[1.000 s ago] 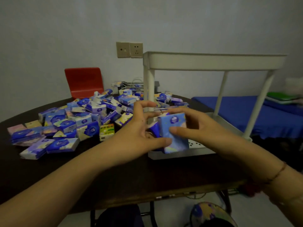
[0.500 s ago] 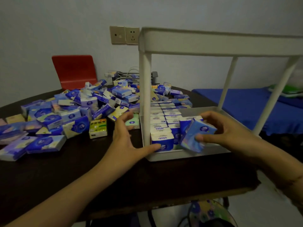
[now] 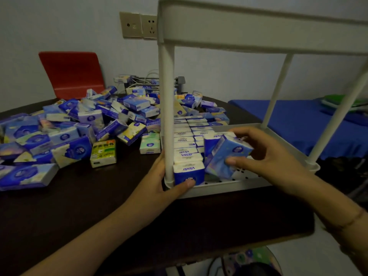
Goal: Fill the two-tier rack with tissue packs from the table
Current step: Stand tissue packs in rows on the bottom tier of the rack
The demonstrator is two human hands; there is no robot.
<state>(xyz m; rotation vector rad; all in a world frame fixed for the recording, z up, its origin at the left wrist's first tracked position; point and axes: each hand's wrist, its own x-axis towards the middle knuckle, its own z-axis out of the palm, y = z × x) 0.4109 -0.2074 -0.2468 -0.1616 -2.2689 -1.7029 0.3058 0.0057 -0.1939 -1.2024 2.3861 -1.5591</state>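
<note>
A white two-tier rack (image 3: 258, 32) stands on the dark table (image 3: 99, 206). Its lower tray (image 3: 229, 187) holds two rows of upright Vinda tissue packs (image 3: 184, 145) along its left side. My right hand (image 3: 266, 156) pinches a tilted blue tissue pack (image 3: 227, 156) inside the lower tray, beside the second row. My left hand (image 3: 159, 186) wraps the tray's front left corner at the post, its thumb pressing the frontmost pack (image 3: 189, 173). A big heap of loose tissue packs (image 3: 79, 132) lies on the table to the left.
A yellow-green pack (image 3: 103, 153) and a pale green pack (image 3: 149, 146) lie near the rack's left side. A red chair back (image 3: 71, 74) stands behind the table. Wall sockets (image 3: 139, 25) are above. A blue bed (image 3: 298, 120) is at the right.
My right hand has carried the blue pack deeper into the lower tray, against the second row. My left hand moved to the tray's front left corner and its thumb now presses the front pack.
</note>
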